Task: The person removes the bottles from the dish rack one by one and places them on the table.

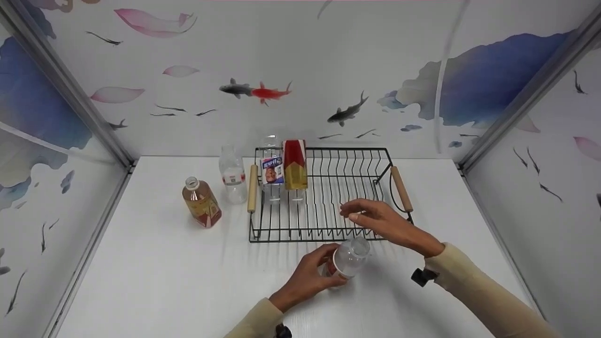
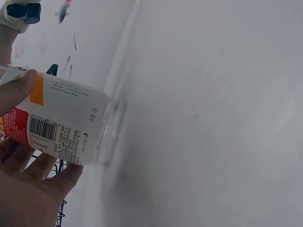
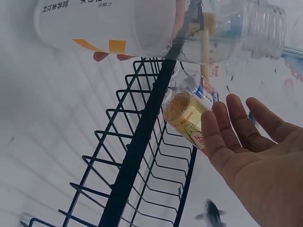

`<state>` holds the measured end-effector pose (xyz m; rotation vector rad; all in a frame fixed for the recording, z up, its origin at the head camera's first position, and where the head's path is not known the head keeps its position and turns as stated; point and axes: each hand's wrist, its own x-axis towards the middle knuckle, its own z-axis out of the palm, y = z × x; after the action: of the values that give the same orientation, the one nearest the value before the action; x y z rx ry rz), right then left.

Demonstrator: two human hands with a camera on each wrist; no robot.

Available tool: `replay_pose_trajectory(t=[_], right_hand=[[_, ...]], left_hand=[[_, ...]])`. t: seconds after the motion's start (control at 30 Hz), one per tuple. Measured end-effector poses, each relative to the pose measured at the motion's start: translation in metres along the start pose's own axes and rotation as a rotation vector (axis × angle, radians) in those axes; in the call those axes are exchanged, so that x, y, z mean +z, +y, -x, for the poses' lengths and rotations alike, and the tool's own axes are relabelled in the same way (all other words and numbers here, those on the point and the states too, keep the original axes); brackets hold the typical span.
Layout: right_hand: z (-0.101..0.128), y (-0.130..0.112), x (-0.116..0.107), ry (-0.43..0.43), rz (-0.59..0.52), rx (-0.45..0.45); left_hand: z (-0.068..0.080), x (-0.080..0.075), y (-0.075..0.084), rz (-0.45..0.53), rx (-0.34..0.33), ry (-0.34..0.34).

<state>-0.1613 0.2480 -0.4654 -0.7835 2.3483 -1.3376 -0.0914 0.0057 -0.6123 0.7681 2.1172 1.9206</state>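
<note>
My left hand grips a clear, wide-necked plastic bottle in front of the black wire dish rack. The bottle tilts, its uncapped mouth toward the rack. In the left wrist view, thumb and fingers wrap its white, orange and red label with a barcode. My right hand hovers over the rack's front right part, fingers spread and holding nothing; in the right wrist view its palm shows beside the rack. Within the rack lie a bottle with a blue-and-white label and a red-and-yellow bottle.
Left of the rack stand an uncapped bottle of amber drink and a clear bottle with a red-and-white label band. Wooden handles rise at the rack's two sides. Printed panels wall in the white table.
</note>
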Motion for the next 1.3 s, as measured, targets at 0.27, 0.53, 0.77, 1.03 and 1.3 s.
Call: replay_pose_trajectory(t=[0.27,0.53,0.77,1.03,1.3], right_hand=[[0.001,0.000,0.000,-0.001,-0.014,-0.006],[0.001,0.002,-0.001,-0.002,-0.020,-0.017],[0.000,0.004,-0.003,0.009,0.004,-0.014],[-0.003,0.005,-0.004,0.018,0.009,-0.003],[-0.004,0.006,-0.005,0.025,0.008,0.023]], left_hand=[[-0.003,0.005,-0.011,0.069,-0.009,0.033],[0.003,-0.002,-0.008,0.013,-0.083,0.029],[0.015,-0.019,0.001,-0.057,-0.109,0.040],[0.027,-0.035,0.016,-0.139,-0.095,0.017],[0.038,-0.051,0.031,-0.181,-0.083,0.013]])
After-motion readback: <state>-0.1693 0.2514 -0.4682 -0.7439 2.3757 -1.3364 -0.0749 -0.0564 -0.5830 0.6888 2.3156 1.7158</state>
